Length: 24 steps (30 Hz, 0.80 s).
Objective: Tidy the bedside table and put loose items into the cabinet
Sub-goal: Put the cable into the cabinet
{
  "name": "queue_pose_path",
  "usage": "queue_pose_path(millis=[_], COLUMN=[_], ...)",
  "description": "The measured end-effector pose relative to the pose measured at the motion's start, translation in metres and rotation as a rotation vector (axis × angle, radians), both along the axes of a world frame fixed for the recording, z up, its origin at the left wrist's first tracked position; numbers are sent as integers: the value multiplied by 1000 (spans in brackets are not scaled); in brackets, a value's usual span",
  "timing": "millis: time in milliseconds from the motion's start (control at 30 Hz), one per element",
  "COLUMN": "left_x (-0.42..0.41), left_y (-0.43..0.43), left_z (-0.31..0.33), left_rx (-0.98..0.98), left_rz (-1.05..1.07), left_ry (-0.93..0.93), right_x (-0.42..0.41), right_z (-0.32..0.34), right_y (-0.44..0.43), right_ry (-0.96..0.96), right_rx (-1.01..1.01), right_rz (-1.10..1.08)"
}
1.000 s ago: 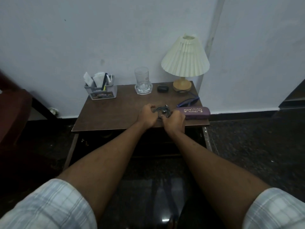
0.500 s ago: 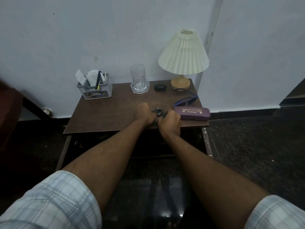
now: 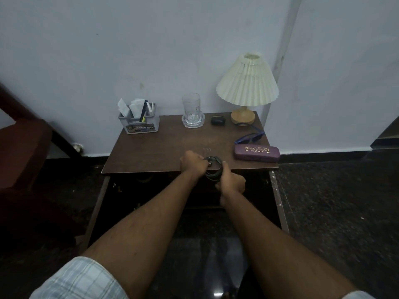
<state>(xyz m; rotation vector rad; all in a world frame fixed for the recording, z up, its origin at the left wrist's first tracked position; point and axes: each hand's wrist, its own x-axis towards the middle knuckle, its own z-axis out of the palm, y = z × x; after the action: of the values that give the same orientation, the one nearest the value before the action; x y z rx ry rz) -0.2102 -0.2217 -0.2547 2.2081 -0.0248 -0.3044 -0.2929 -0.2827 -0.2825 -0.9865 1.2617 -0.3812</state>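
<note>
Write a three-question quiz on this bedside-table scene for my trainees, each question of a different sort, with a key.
1. True or false: the drinking glass lies on its side.
2. Which sits nearest the lamp? A. purple glasses case B. small black case C. grey organiser
3. Fill in: both the left hand and the right hand hold a coiled black ____.

Key: 1 false; 2 B; 3 cable.

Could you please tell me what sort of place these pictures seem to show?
Most likely a bedroom corner at home: a small brown wooden bedside table against a pale wall carries a cream pleated-shade lamp on a wooden base, a clear drinking glass and a purple spectacle case.
</note>
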Motion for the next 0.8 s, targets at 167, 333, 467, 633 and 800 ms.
queue_pose_path(millis=[167,333,467,633,800], left_x=[-14,-28,-39,-49,-57], left_y=[12,36,49,63,74], left_z=[-14,-18,-19,-30,-45], left_rx=[-111,-266,-332,-389,-471], left_rz=[-8,-94,-111,-77,-17], left_ry=[88,279,342,399,475], right_x=[-2,-7,-16,-32,-39], right_z=[5,8,7,10,7], right_y=[4,10,13,15,19], right_ry=[-365,-442,-380,-289,-223], right_rx=[310,347,300,257,228], right_rz=[63,77,147,289,413])
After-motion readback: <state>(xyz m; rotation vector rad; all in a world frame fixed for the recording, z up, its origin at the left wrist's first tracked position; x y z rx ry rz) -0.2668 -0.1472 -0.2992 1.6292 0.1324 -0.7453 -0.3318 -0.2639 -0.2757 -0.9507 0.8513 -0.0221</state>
